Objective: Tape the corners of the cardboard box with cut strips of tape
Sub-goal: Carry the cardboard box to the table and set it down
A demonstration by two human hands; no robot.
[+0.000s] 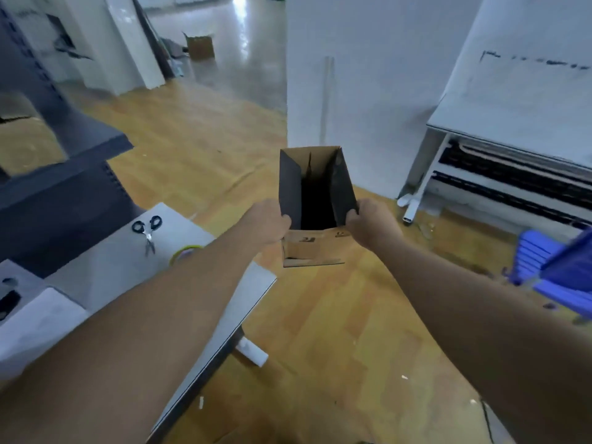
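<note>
- Both hands are out in front, holding the cardboard box (315,248) up in the air over the wooden floor (336,331), open end facing the camera so you look straight down into its dark inside.
- Left hand (267,224) has its fingers wrapped around the box's left edge, right hand (368,224) grips the right edge with the thumb hooked over the rim. So both are clamped on the box, nothing loose.
- The box isn't on the bench (105,277) at all, it hangs just past the bench's right corner.
- On the bench, off to the left: black-handled scissors (147,232) lying flat, and right next to them a tape roll (184,253) with a yellowish rim, partly hidden behind the left forearm.
- Far left there's a dark grey shelf unit (61,174), pretty blurry.
- Straight behind the box is a white pillar (368,75), and to the right a tipped-up white table (519,97) leaning with its legs showing.
- Blue plastic stool (551,267) at the right edge, smeared by motion.
- Way back on the shiny floor sits another open cardboard carton (200,46).
- A few white scraps (404,377) are scattered on the floor.
</note>
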